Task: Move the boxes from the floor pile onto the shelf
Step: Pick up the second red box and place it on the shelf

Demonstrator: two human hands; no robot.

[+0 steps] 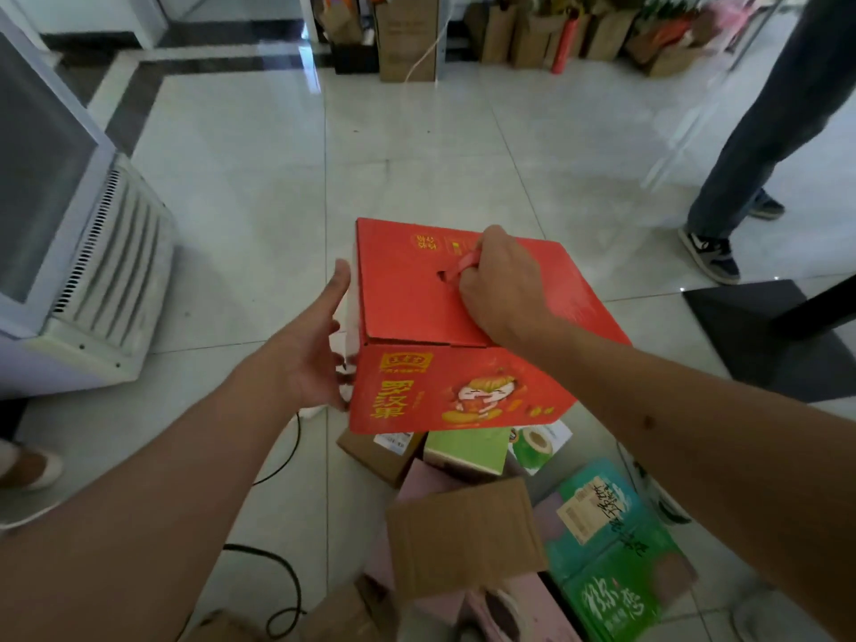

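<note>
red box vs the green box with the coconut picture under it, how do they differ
The red box is held up off the pile; the green box lies in the floor pile below it. The red box shows a strap handle on top, held by the right hand, with the left hand flat against its side; nothing touches the green box. The red box shows in full, while the green box is partly hidden. Both are printed cartons.

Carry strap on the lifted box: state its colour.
Red, like the red box itself; head view, strap gripped by the right hand.
</note>
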